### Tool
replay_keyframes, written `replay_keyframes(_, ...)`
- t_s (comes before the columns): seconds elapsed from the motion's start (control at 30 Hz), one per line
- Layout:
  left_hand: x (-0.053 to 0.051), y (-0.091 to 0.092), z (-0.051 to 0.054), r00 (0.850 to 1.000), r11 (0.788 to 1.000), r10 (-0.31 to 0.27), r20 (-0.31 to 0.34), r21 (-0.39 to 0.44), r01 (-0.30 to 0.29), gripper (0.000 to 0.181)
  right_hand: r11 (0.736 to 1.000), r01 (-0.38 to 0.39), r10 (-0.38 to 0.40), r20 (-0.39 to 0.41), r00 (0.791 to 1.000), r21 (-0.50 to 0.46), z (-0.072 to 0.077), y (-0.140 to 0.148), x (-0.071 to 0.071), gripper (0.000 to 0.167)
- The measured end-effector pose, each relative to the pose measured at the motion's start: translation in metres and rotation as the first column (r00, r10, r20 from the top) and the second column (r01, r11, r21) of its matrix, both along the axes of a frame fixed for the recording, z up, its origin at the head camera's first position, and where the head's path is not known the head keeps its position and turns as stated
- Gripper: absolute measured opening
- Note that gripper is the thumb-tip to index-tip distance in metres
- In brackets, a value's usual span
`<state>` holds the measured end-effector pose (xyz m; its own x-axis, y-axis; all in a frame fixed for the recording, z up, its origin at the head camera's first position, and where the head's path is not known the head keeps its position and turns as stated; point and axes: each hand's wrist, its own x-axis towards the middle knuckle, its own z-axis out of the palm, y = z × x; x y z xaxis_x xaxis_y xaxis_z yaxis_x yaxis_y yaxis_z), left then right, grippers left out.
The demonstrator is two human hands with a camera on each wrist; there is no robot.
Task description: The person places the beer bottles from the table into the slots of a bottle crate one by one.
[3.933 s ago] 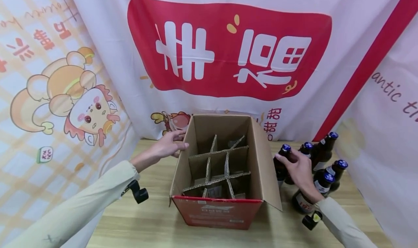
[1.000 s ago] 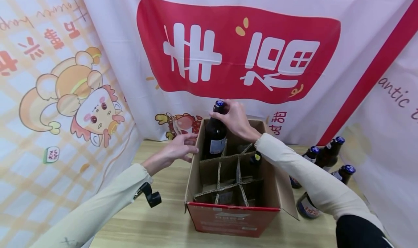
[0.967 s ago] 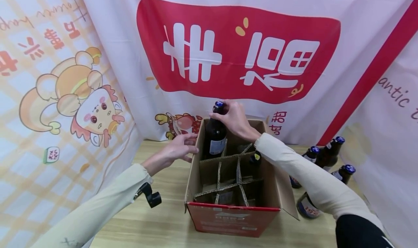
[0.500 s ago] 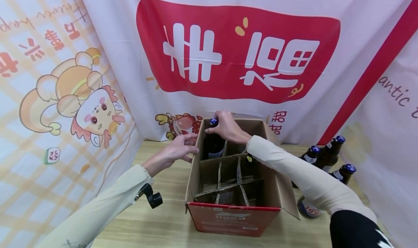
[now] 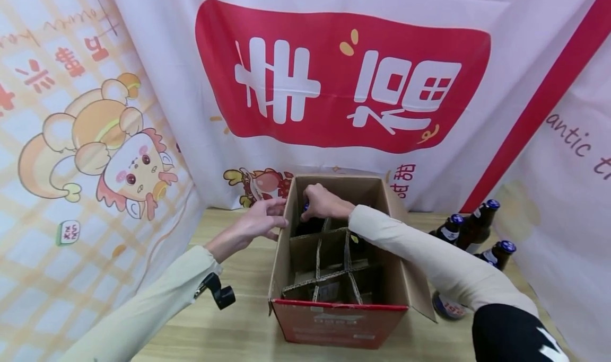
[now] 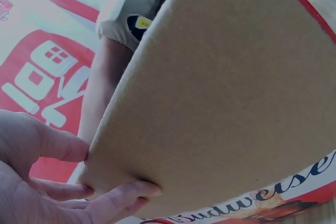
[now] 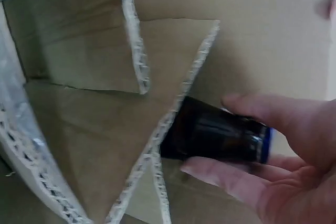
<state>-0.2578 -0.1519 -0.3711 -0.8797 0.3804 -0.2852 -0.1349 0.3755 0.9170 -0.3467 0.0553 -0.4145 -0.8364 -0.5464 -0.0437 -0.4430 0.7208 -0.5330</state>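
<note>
My right hand (image 5: 324, 202) reaches into the back-left compartment of an open cardboard box (image 5: 334, 325). It grips a dark beer bottle (image 7: 210, 132) near the blue cap, thumb and fingers on opposite sides of the neck. The bottle's lower part is hidden by the divider (image 5: 329, 272). At the box's left rim is my left hand (image 5: 255, 225), its fairly straight fingers touching the rim and, in the left wrist view, the folded-down flap (image 6: 220, 87). Part of the box's printed side shows below that flap.
Several more capped beer bottles (image 5: 477, 224) stand on the wooden table (image 5: 229, 330) right of the box, partly behind the right sleeve (image 5: 429, 253). A right flap (image 5: 420, 290) sticks outward. Printed cloth (image 5: 334, 158) hangs behind.
The right hand took a bottle from the group at the right, brought it over the box, then lowered it into the back-left compartment. The left hand stayed at the rim.
</note>
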Motion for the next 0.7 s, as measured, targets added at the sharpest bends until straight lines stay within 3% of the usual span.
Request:
replay_keyframes(0.2, 0.0, 0.0, 0.002, 1.0, 1.0, -0.007, 0.0, -0.008, 0.007, 0.069, 1.0, 0.005, -0.003, 0.115, 0.993, -0.02, 0.034, 0.004, 0.013, 0.023)
replay_keyframes(0.47, 0.0, -0.003, 0.003, 0.999, 1.0, -0.023, -0.023, -0.004, 0.023, 0.071, 0.988, 0.032, -0.008, 0.156, 0.988, -0.152, 0.077, 0.03, 0.018, 0.014)
replay_keyframes(0.7, -0.001, -0.003, -0.001, 1.0, 1.0, -0.025, -0.013, 0.015, 0.026, 0.071, 0.971, 0.089, -0.05, 0.176, 0.983, -0.223, 0.095, 0.063, 0.026, 0.017)
